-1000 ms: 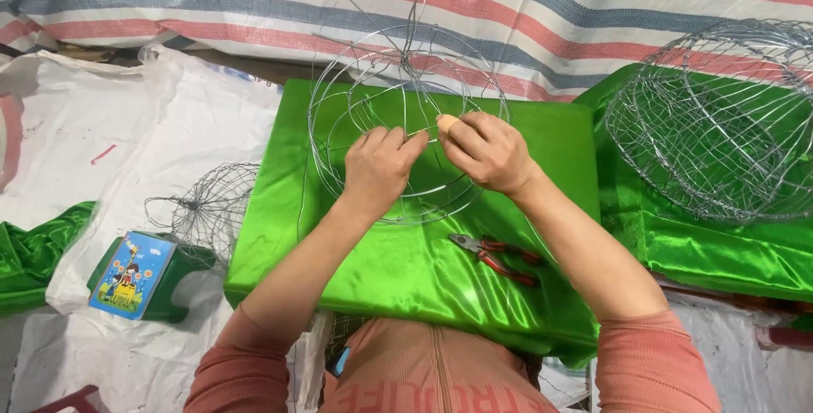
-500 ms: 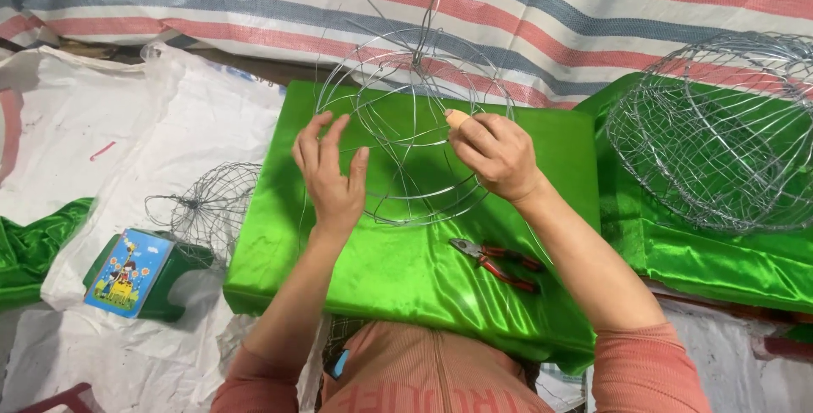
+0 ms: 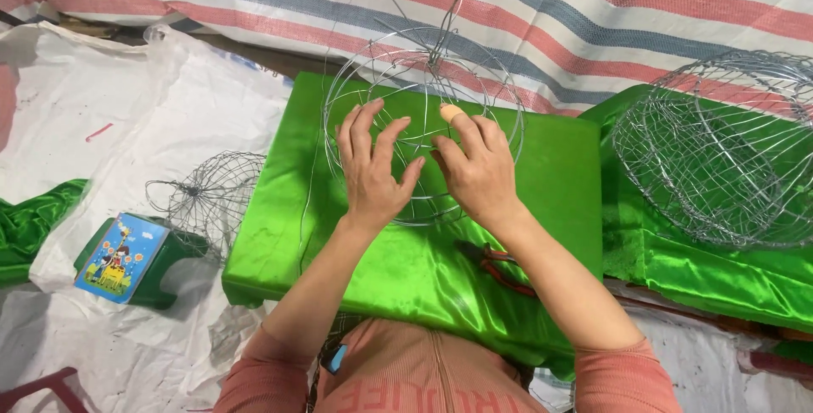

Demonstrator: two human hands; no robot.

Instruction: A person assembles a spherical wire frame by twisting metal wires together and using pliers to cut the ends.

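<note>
Evidently both hands work on the round wire frame (image 3: 423,125), which lies flat toward the far edge of the green satin-covered board (image 3: 559,184), where the smooth cloth gives it a level bed. The left hand (image 3: 373,171) rests on the rings with fingers spread and loose, gripping nothing, seemingly to press them still. The right hand (image 3: 476,167) has its fingers curled onto the wires near the centre; whether it pinches one I cannot tell. Red-handled pliers (image 3: 500,265) lie near the board's near edge by the right forearm, within reach. A finished wire basket (image 3: 720,150) sits beyond the right edge.
</note>
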